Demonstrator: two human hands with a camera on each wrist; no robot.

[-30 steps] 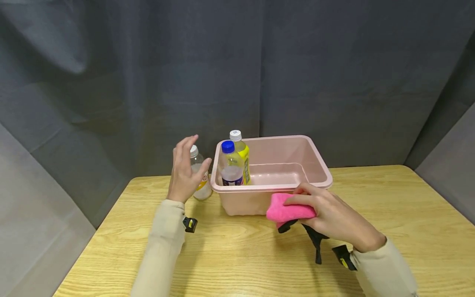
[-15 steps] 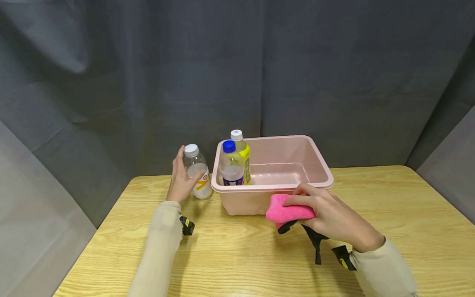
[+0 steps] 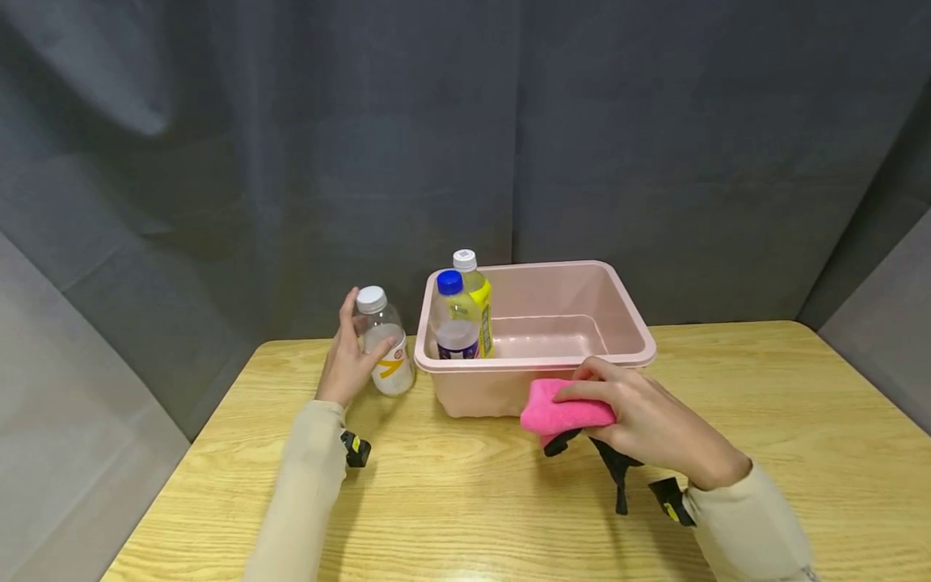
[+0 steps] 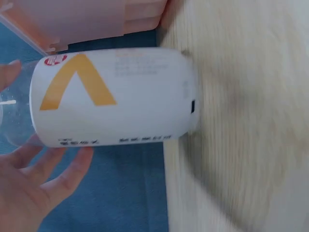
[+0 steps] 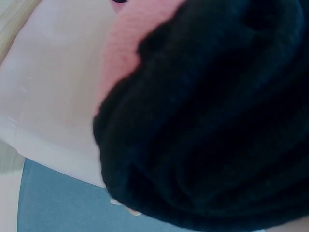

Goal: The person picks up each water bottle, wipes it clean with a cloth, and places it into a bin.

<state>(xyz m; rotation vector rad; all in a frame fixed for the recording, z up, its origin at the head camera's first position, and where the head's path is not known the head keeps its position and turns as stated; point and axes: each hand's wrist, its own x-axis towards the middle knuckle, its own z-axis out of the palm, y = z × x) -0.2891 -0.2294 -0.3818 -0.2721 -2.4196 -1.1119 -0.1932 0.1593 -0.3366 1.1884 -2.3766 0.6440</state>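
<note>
My left hand grips a clear plastic bottle by its upper body, thumb on the near side and fingers behind. The bottle has a white cap and a white label with an orange mark; it stands upright, left of the pink bin. In the left wrist view its base is right at the wooden surface. My right hand pinches a folded pink and black cloth in front of the bin's near wall, black ends hanging down. Black fabric fills most of the right wrist view and hides nearly all of that hand.
Inside the bin's left end stand a blue-capped bottle and a yellow-labelled bottle with a white cap. The bin sits toward the back of the wooden table. A dark grey curtain hangs behind the table.
My left hand has come down from beside the bottle, fingers spread, and closed around it. Bottle and hand have shifted slightly left. My right hand and the cloth have hardly moved.
</note>
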